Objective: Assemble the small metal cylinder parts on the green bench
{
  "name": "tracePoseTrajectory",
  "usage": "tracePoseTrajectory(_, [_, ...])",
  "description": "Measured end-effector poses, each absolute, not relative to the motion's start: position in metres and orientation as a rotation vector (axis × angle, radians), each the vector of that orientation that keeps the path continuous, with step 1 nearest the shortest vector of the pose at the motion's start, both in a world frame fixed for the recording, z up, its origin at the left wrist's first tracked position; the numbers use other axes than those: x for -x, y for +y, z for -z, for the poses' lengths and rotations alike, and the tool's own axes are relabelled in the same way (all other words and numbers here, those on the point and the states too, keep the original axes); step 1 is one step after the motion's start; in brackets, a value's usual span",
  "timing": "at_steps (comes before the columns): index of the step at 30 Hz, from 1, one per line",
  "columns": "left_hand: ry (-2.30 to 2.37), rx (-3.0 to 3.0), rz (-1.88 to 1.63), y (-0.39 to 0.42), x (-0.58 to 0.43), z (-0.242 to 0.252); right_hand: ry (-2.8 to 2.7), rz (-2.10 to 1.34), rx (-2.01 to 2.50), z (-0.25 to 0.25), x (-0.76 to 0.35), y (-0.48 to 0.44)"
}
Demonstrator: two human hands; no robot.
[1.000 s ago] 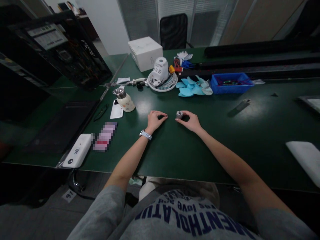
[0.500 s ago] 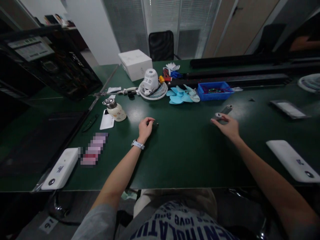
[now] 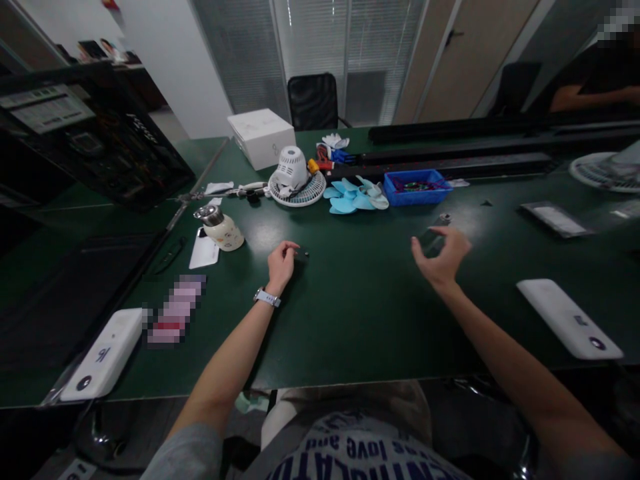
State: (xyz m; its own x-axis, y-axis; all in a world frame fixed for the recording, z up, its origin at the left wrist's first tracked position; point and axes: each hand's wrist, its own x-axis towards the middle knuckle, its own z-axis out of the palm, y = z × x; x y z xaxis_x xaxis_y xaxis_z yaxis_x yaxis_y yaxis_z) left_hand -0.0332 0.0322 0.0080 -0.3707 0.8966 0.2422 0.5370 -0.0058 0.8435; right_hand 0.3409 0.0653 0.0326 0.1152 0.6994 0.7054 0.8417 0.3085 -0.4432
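My left hand (image 3: 281, 264), wearing a watch (image 3: 267, 297) with a light strap, is closed in a pinch above the middle of the green table (image 3: 345, 313). A small dark piece (image 3: 303, 255) with a shiny tip sticks out from its fingertips; its kind is too small to make out. To the right, my right hand (image 3: 447, 257) is open, thumb and index finger apart in a curve. Just behind those fingers is a grey cylinder (image 3: 444, 219) with a metallic end, partly hidden by the hand and blurred.
Beyond my hands lie light-blue fan blades (image 3: 350, 195), a white fan part (image 3: 292, 168) and a blue tray (image 3: 418, 191) of small parts. Left are a bottle (image 3: 220, 228) and a white power bank (image 3: 104, 355); another white device (image 3: 569, 319) lies right. A person (image 3: 595, 93) sits far right.
My right thumb and index finger have spread apart from the grey cylinder's near end. My left hand keeps its pinch. The whole view has shifted slightly.
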Motion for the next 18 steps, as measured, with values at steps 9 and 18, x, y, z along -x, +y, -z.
tracePoseTrajectory(9, [1.907,-1.513,-1.325,0.032,0.036,-0.007,-2.294,-0.638,1.126,-0.014,-0.15,0.078])
tracePoseTrajectory(18, [1.875,-1.52,-1.336,0.032,0.037,-0.005,-2.218,-0.548,1.142,-0.018,-0.147,0.082])
